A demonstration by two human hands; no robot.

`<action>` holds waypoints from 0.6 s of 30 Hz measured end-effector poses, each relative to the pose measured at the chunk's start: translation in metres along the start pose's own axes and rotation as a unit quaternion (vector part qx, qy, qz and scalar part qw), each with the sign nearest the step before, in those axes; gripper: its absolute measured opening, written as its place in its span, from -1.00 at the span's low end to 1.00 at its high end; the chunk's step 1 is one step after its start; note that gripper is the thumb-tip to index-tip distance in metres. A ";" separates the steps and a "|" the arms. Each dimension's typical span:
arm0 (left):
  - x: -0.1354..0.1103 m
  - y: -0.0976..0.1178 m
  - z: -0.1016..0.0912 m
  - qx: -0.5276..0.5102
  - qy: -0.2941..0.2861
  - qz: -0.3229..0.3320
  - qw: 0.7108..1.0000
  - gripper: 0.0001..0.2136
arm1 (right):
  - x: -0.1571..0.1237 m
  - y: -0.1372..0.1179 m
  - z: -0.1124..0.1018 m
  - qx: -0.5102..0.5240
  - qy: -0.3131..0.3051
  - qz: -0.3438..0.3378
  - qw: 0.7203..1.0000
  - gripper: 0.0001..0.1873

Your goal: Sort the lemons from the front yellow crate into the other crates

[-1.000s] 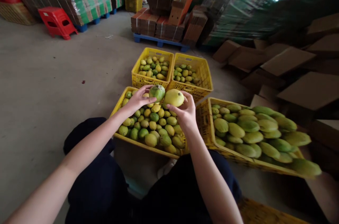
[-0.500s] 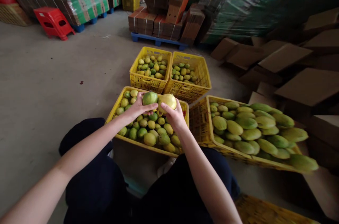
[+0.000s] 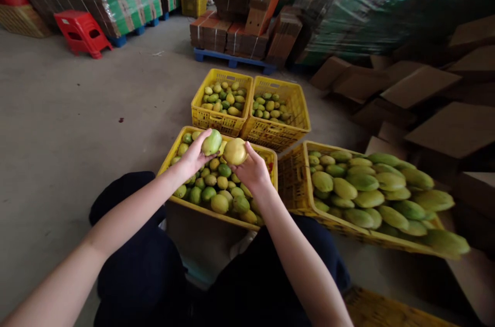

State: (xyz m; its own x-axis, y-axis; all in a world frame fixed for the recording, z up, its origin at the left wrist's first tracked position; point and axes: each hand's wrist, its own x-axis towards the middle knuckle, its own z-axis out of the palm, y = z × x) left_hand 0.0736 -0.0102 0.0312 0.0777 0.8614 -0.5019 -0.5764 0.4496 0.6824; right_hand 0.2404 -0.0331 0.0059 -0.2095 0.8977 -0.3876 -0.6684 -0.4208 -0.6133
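Note:
My left hand (image 3: 192,158) is closed round a green mango (image 3: 212,142). My right hand (image 3: 251,171) is closed round a yellow mango (image 3: 235,151). Both fruits are held side by side, almost touching, just above the near yellow crate (image 3: 172,151), which is filled with several green and yellow mangoes. My knees in dark trousers sit below the crate.
Two more yellow crates (image 3: 223,121) (image 3: 300,110) with small mangoes stand behind. A tilted yellow crate (image 3: 291,182) of larger green mangoes is at the right. Flat cardboard boxes (image 3: 421,87) lie at the right, stacked cartons (image 3: 235,33) on a blue pallet behind, a red stool (image 3: 82,32) at the far left.
Both hands have come down and to the left with their mangoes, closer to the near crate. The green mango has turned in my left hand.

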 end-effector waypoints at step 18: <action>0.005 0.020 -0.003 -0.184 0.045 -0.112 0.975 -0.66 | 0.000 -0.003 0.009 0.037 0.089 0.018 0.995 -0.62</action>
State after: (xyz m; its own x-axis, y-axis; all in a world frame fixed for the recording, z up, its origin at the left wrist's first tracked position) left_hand 0.0603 0.0026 0.0405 0.1731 0.7199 -0.6722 -0.8075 0.4945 0.3216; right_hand 0.2358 -0.0307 0.0141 -0.1088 0.8428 -0.5271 -0.7149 -0.4348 -0.5476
